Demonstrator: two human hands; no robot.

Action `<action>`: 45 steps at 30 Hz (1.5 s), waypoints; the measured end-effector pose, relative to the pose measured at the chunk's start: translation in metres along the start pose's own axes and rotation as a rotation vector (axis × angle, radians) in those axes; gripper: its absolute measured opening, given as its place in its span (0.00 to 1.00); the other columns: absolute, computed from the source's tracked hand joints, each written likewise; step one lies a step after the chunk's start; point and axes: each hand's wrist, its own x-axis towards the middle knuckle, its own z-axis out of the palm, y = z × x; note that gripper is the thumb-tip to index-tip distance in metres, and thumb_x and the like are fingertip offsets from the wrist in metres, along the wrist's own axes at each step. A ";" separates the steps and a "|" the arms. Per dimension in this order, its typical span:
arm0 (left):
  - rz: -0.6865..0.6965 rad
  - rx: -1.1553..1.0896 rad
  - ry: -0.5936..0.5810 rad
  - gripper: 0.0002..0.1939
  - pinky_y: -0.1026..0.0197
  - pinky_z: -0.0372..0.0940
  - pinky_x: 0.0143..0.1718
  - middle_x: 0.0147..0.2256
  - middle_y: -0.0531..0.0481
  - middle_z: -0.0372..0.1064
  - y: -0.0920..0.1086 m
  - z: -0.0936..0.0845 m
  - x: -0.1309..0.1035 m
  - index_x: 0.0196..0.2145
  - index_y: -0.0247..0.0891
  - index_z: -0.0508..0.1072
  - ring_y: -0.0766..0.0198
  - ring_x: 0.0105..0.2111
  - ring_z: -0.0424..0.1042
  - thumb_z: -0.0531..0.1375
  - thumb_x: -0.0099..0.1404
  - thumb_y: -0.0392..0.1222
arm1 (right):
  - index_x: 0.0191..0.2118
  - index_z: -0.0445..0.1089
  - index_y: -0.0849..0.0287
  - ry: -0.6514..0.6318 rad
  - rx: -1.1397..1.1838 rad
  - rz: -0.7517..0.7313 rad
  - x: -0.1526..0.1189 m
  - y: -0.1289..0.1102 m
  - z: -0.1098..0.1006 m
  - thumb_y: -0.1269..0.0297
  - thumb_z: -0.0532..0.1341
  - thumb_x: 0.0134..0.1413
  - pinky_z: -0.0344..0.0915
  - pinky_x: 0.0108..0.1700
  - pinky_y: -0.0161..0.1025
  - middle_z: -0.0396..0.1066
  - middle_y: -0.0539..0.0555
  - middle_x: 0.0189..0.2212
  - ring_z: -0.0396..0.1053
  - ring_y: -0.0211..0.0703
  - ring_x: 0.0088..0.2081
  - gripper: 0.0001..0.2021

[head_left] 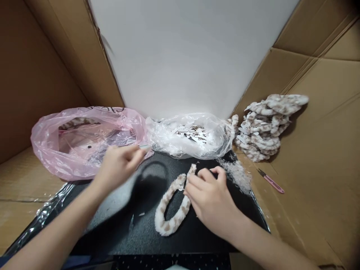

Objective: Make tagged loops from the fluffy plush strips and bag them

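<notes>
Loop of plush fabric (164, 200) sitting on the black tabletop (146, 242), right in front of the person, and it's a pretty cute one: cream and fuzzy with soft tan patches all over, kinda animal-print. It's bent into a long teardrop, rounded end toward the person, the two ends coming close together at the top. There's a little white tag (180, 188) near that top bit, partly tucked by the fingers. Right hand (210, 198) has the upper right side pinched in its fingertips. Left hand (120, 165) is up by the pink bag (53, 165), fingers curled in tight; something pale shows at the tips, but it's too blurry to tell if it's held. Heap of similar fuzzy pieces (261, 129) off to the right, pink snips (271, 182) near it.
</notes>
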 end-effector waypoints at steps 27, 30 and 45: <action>-0.047 -0.340 -0.490 0.09 0.61 0.59 0.33 0.31 0.50 0.69 0.031 0.082 -0.029 0.36 0.36 0.68 0.61 0.31 0.68 0.51 0.69 0.41 | 0.69 0.30 0.51 0.286 1.105 0.392 -0.020 0.048 0.109 0.71 0.64 0.50 0.72 0.39 0.42 0.77 0.51 0.36 0.74 0.41 0.34 0.49; -0.093 -0.492 -0.526 0.13 0.62 0.59 0.32 0.29 0.51 0.69 0.035 0.078 -0.026 0.36 0.36 0.69 0.62 0.29 0.67 0.51 0.69 0.47 | 0.69 0.30 0.52 0.346 1.196 0.458 -0.018 0.044 0.107 0.70 0.66 0.48 0.72 0.39 0.41 0.76 0.51 0.34 0.74 0.41 0.35 0.52; -0.570 -1.140 -0.765 0.26 0.70 0.42 0.16 0.19 0.63 0.45 0.033 0.093 -0.018 0.32 0.35 0.66 0.74 0.16 0.44 0.57 0.58 0.65 | 0.68 0.36 0.57 0.599 1.010 0.623 -0.018 0.047 0.093 0.71 0.66 0.47 0.72 0.38 0.39 0.74 0.47 0.29 0.72 0.39 0.30 0.48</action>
